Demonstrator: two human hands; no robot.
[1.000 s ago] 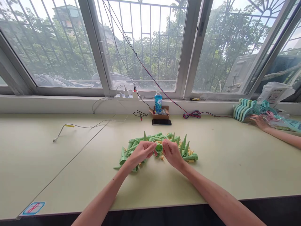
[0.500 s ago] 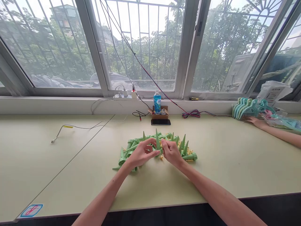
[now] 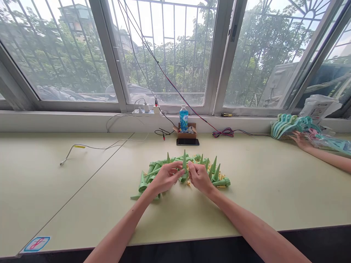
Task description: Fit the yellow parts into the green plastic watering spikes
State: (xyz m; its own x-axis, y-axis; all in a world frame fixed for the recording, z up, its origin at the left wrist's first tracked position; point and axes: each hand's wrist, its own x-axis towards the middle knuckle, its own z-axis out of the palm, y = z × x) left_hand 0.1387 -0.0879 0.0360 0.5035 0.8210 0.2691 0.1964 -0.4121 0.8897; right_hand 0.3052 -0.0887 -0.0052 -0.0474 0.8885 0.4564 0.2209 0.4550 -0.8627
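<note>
My left hand pinches a green plastic watering spike between thumb and fingers. The spike stands point up, its wide ridged base toward me. Close on its right, my right hand is closed with fingertips pressed together; whatever they hold is hidden. Around both hands lies a pile of similar green spikes, some upright and some on their sides. Small yellow plastic pieces are scattered among them, mostly on the right. One yellow piece lies just below the gap between my hands.
Behind the pile are a black phone and a cardboard box with a blue bottle. Cables lie along the wall. At far right, another person's hand touches green hangers. A white cord crosses the left tabletop.
My left thumb has moved up from the spike's base onto its side, so the base shows more. My right hand stays nearly still. The other person's hand has shifted at the hangers.
</note>
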